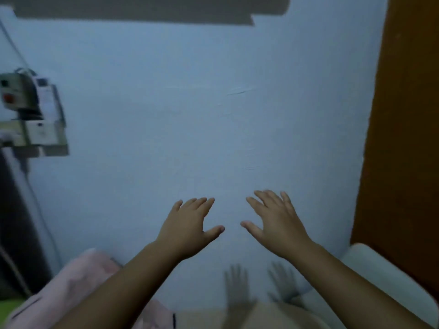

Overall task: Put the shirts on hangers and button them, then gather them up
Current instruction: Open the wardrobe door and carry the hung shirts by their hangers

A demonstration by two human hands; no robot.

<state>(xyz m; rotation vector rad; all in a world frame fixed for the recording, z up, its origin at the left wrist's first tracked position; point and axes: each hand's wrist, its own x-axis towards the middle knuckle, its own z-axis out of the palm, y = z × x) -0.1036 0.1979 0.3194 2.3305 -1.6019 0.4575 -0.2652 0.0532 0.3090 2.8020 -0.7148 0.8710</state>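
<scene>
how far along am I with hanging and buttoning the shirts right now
Nothing looks done yet: no hanger and no buttoned shirt shows in this view. In hand: nothing, since the left hand and right hand are both spread open and empty in front of the pale blue wall. A pink fabric lies low on the left, possibly a shirt, too blurred to tell. Hanging, buttoning and gathering all appear left.

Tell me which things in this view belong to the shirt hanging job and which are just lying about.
Job: left hand and right hand, both empty with fingers spread; pink cloth, possibly a shirt.

Lying about: wall-mounted box, brown panel, white padded edge. No hanger shows.
</scene>
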